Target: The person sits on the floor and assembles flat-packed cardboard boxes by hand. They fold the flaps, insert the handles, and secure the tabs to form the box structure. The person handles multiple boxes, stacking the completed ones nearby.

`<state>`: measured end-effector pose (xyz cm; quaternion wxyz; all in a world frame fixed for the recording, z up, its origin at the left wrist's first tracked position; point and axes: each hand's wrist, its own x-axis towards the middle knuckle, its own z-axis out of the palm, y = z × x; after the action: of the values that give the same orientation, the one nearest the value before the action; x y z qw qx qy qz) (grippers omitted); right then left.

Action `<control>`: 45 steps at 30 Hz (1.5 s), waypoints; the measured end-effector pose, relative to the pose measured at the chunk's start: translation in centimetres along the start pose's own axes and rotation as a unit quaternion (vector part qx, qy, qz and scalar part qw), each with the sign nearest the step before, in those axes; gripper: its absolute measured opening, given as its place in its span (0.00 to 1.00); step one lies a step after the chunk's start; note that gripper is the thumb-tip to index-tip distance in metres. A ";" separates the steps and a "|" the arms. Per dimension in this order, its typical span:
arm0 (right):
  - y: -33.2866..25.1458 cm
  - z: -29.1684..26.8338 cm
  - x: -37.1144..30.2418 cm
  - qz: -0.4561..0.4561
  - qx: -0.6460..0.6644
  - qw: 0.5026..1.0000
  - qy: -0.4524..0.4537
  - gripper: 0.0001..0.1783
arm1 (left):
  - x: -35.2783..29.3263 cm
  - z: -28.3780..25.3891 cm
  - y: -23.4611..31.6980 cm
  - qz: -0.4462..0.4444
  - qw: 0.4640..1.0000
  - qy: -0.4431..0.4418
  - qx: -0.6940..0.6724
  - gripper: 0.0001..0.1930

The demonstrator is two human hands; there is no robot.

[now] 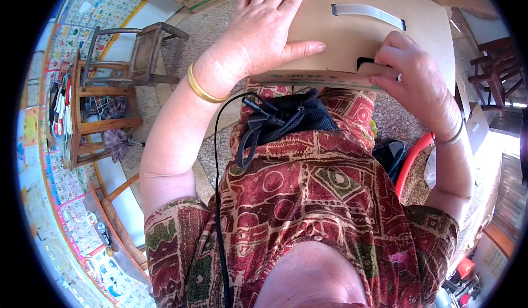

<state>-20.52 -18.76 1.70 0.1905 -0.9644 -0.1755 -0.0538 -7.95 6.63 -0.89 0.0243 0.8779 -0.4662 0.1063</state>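
Note:
A brown cardboard box [341, 41] lies before me at the top of the view, with a pale plastic carry strap [368, 14] across its upper face. My left hand [264, 30] rests flat on the box's left part, fingers spread and thumb pointing right; a gold bangle circles that wrist. At the near right edge, my right hand [410, 69] is closed, its curled fingers and thumb pinching the cardboard flap [379, 70]. Beside those fingertips shows a small black patch [364, 61]; I cannot tell whether it is a slot or a separate piece.
A black pouch [297, 115] with a cable sits at my waist, against my patterned clothing. To the left stand a wooden chair [146, 55] and a wooden rack [104, 126] with papers. A red curved tube [410, 162] rises at right. Dark wooden furniture [495, 69] stands farther right.

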 end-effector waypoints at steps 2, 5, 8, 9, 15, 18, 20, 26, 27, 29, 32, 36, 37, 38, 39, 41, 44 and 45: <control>-0.4 0.5 -0.7 -0.012 0.014 0.999 0.041 0.10 | 0.0 0.1 0.0 -0.001 1.000 0.003 -0.001 0.52; -0.1 1.6 -1.7 -0.084 -0.037 0.991 0.096 0.09 | 0.1 0.2 -0.1 0.004 1.000 0.006 0.007 0.52; 0.3 2.9 -2.5 -0.125 -0.040 0.981 0.142 0.09 | 0.2 0.6 -0.2 0.014 0.999 0.024 0.032 0.48; 0.4 2.9 -2.5 -0.126 -0.036 0.981 0.142 0.10 | 0.1 0.8 -0.2 0.019 0.998 0.033 0.042 0.46; 0.9 2.7 -2.0 -0.129 -0.005 0.981 0.149 0.13 | 0.3 0.8 -0.4 -0.013 1.000 0.026 0.012 0.50; 1.3 2.0 -1.9 -0.111 0.038 0.983 0.141 0.16 | 0.3 0.2 -0.4 -0.021 1.000 0.004 0.004 0.51; 2.2 1.8 -2.4 -0.107 0.068 0.982 0.137 0.19 | 0.3 0.1 -0.5 -0.020 1.000 -0.002 -0.002 0.51; 2.6 1.9 -2.1 -0.141 0.034 0.977 0.159 0.18 | -0.2 -0.3 -1.1 -0.005 0.999 -0.011 -0.040 0.48; 2.5 2.0 -2.0 -0.140 0.029 0.977 0.156 0.16 | -0.3 -0.7 -1.2 0.001 0.999 -0.021 -0.042 0.47; 2.3 2.2 -1.9 -0.138 0.032 0.976 0.165 0.13 | -0.4 -2.1 -1.3 0.020 0.998 -0.026 -0.045 0.43; 2.0 2.6 -1.8 -0.126 0.027 0.976 0.177 0.11 | 0.1 -5.4 -1.5 0.091 0.989 0.046 -0.108 0.35; 1.9 2.5 -1.8 -0.103 0.034 0.980 0.166 0.11 | 4.0 -12.6 0.1 0.198 0.898 0.388 0.065 0.27; 2.0 2.6 -1.8 -0.103 0.034 0.980 0.167 0.10 | 4.8 -13.9 0.5 0.192 0.877 0.428 0.103 0.26; 2.0 2.6 -1.6 -0.104 0.035 0.980 0.169 0.10 | 6.1 -14.7 -0.2 0.168 0.881 0.421 0.133 0.20; 2.0 2.8 -1.6 -0.101 0.035 0.980 0.168 0.10 | 6.7 -15.2 -0.3 0.098 0.949 0.295 0.049 0.39; 1.9 2.8 -1.3 -0.089 0.033 0.980 0.176 0.10 | 7.8 -16.6 0.1 0.057 0.990 0.110 -0.067 0.35; 1.8 3.0 -0.9 -0.068 0.026 0.981 0.181 0.10 | 9.6 -18.2 -0.7 0.155 0.970 -0.152 -0.110 0.28; 1.9 3.1 -0.7 -0.061 0.023 0.981 0.183 0.10 | 9.4 -17.4 -0.5 0.169 0.971 -0.141 -0.088 0.24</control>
<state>-20.41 -19.48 -1.95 0.2380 -0.9211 -0.1973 -0.2367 -5.29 1.78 18.07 0.0168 0.7869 -0.6141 -0.0577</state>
